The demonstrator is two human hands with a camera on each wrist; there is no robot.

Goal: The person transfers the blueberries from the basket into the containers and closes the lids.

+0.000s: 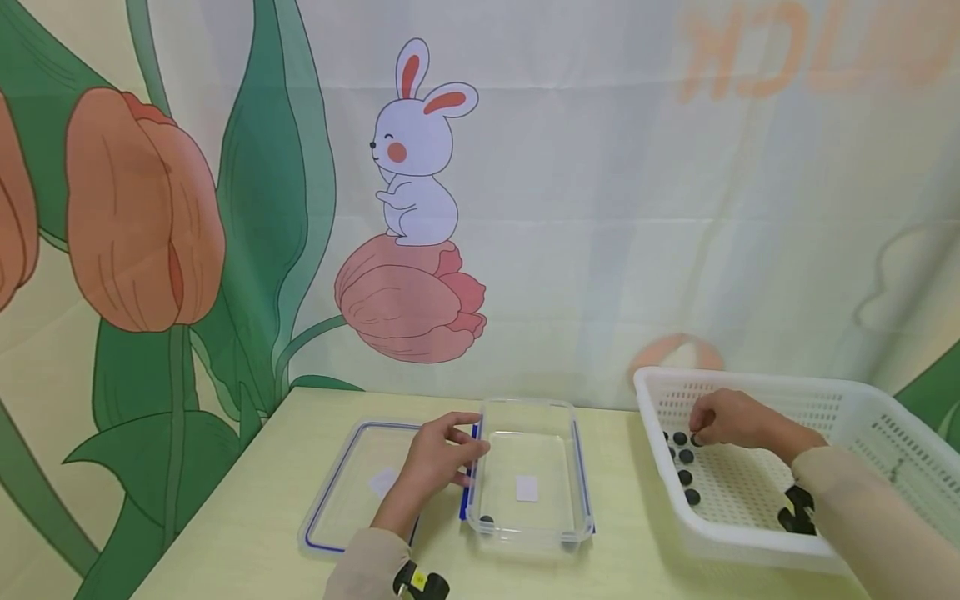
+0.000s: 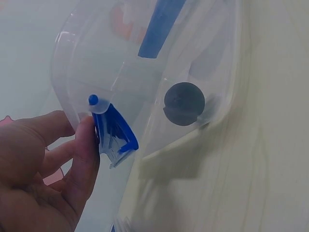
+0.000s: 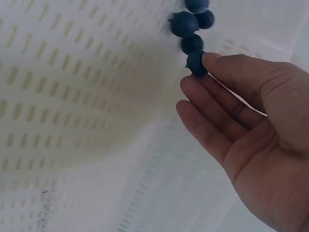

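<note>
My left hand (image 1: 438, 454) pinches the left rim of a clear plastic food container (image 1: 528, 529), close to a blue locking flap (image 2: 113, 133). One blueberry (image 2: 184, 104) lies in a corner of that container. Over in the white perforated basket (image 1: 738, 537), my right hand (image 1: 731, 419) holds a blueberry (image 3: 196, 63) between thumb and fingertips. Several more blueberries (image 1: 686, 477) sit along the basket's left side; in the right wrist view some of these blueberries (image 3: 184, 24) line up just beyond the held one.
Left of the container lies its clear lid (image 1: 322, 517) with a blue seal, partly behind my left forearm. All stand on a pale yellow table (image 1: 618, 500). A printed curtain (image 1: 555, 250) with tulips and a rabbit hangs directly behind the table.
</note>
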